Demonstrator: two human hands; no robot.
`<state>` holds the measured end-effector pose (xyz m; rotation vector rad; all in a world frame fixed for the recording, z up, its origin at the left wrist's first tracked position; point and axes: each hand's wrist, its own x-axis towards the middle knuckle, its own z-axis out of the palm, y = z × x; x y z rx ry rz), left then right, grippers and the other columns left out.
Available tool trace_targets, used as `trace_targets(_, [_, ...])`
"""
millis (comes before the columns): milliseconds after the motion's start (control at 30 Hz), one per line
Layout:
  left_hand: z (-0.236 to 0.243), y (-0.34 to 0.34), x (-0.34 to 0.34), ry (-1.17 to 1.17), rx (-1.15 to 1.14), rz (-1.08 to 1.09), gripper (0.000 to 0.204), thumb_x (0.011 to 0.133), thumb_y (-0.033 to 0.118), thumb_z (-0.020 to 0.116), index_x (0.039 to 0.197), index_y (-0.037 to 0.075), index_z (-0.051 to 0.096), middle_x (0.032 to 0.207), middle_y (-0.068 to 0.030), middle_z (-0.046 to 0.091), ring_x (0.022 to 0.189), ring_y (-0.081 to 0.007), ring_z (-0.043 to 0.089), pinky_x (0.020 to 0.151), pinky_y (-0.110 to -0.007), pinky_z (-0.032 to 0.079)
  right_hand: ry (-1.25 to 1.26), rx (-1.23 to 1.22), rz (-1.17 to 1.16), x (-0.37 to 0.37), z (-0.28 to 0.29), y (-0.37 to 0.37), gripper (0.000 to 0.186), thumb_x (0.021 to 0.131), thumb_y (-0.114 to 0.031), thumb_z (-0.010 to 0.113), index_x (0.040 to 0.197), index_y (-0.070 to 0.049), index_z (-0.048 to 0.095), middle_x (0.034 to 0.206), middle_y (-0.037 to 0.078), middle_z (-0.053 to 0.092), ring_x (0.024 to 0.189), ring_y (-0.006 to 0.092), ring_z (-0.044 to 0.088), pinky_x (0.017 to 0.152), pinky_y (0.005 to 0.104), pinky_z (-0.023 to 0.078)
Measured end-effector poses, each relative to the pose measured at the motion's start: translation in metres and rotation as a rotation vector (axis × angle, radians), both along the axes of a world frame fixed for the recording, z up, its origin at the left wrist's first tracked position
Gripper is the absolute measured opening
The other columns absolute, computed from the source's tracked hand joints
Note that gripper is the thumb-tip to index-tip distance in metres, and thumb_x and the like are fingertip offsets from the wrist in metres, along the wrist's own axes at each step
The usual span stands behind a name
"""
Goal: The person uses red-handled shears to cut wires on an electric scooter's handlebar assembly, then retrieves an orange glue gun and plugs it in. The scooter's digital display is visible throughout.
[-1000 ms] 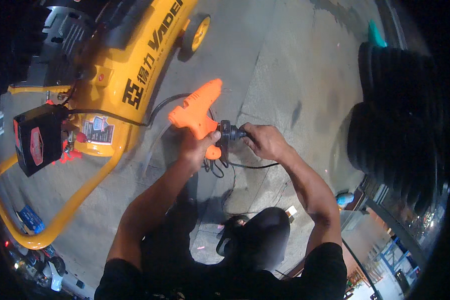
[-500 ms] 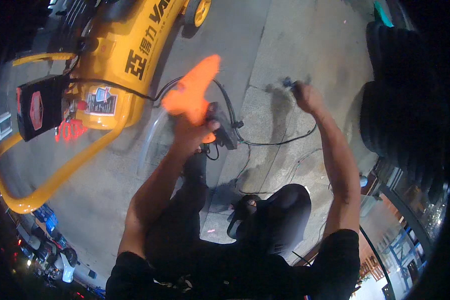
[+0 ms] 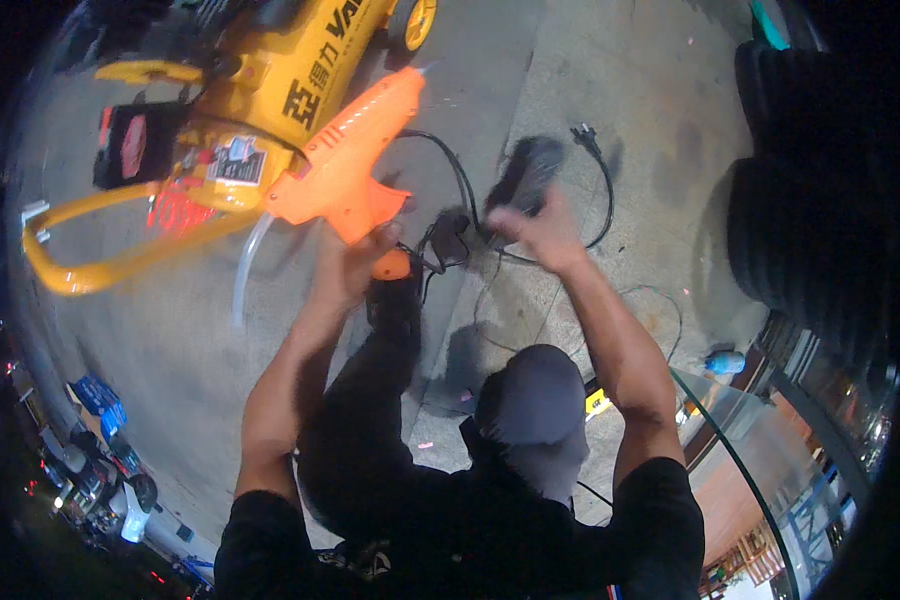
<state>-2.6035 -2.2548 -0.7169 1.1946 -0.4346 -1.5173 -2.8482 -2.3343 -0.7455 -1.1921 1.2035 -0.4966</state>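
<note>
An orange hot glue gun (image 3: 355, 150) is in my left hand (image 3: 350, 265), whose fingers are wrapped round its handle. Its nozzle points up and away, and a translucent glue stick (image 3: 250, 262) sticks out of its back end. Beyond my right hand (image 3: 545, 235) juts a dark blocky object (image 3: 528, 170), smeared by motion, with the thumb and fingers around its near end. What kind of thing it is cannot be made out. A black cord (image 3: 610, 195) curves over the ground to the right of this hand, ending in a plug (image 3: 584, 134).
A yellow air compressor (image 3: 270, 90) with a curved handle (image 3: 80, 285) stands at the far left. Stacked dark tires (image 3: 785, 240) line the right side. A glass panel (image 3: 740, 430) and a blue bottle (image 3: 725, 362) are at the lower right.
My right hand has let go of the plug, moved left and now holds the dark block that was at my left hand. The glue gun has swung up and left.
</note>
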Motion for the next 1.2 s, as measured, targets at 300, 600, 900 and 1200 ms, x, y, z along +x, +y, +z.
trace_targets(300, [0.130, 0.173, 0.033, -0.307, -0.009, 0.189, 0.046, 0.073, 0.010, 0.072, 0.114, 0.002, 0.054, 0.102, -0.0089, 0.061, 0.091, -0.0188, 0.061, 0.079, -0.034, 0.051, 0.007, -0.131, 0.101, 0.011, 0.043, 0.024, 0.039, 0.079, -0.020, 0.078, 0.106, -0.002, 0.057, 0.090, 0.005, 0.064, 0.080, 0.0150, 0.060, 0.072, 0.0300, 0.049])
trace_targets(600, [0.187, 0.314, 0.048, -0.229, -0.159, 0.626, 0.039, 0.078, 0.002, 0.065, 0.115, 0.005, 0.053, 0.100, -0.0094, 0.061, 0.087, -0.0196, 0.059, 0.080, -0.035, 0.050, -0.250, 0.238, 1.019, 0.141, 0.019, 0.123, 0.051, 0.077, -0.013, 0.072, 0.123, -0.004, 0.053, 0.105, 0.008, 0.064, 0.088, 0.0172, 0.062, 0.078, 0.0311, 0.050])
trace_targets(900, [0.131, 0.352, 0.057, -0.226, -0.073, 0.676, 0.034, 0.079, 0.003, 0.064, 0.111, 0.004, 0.053, 0.096, -0.0064, 0.060, 0.083, -0.0168, 0.058, 0.076, -0.030, 0.049, -0.562, 1.055, 1.309, 0.203, 0.031, 0.197, 0.058, 0.078, -0.014, 0.065, 0.131, -0.001, 0.047, 0.118, 0.016, 0.060, 0.092, 0.0286, 0.064, 0.081, 0.0438, 0.056])
trace_targets(1200, [-0.022, 0.422, 0.105, -0.281, 0.100, 0.626, 0.035, 0.086, 0.011, 0.064, 0.117, 0.007, 0.049, 0.105, -0.0066, 0.057, 0.090, -0.0172, 0.058, 0.072, -0.037, 0.052, -0.109, 0.033, 1.088, 0.197, -0.080, 0.235, 0.059, 0.076, -0.024, 0.071, 0.125, 0.002, 0.051, 0.112, 0.014, 0.062, 0.099, 0.0229, 0.059, 0.090, 0.0331, 0.045])
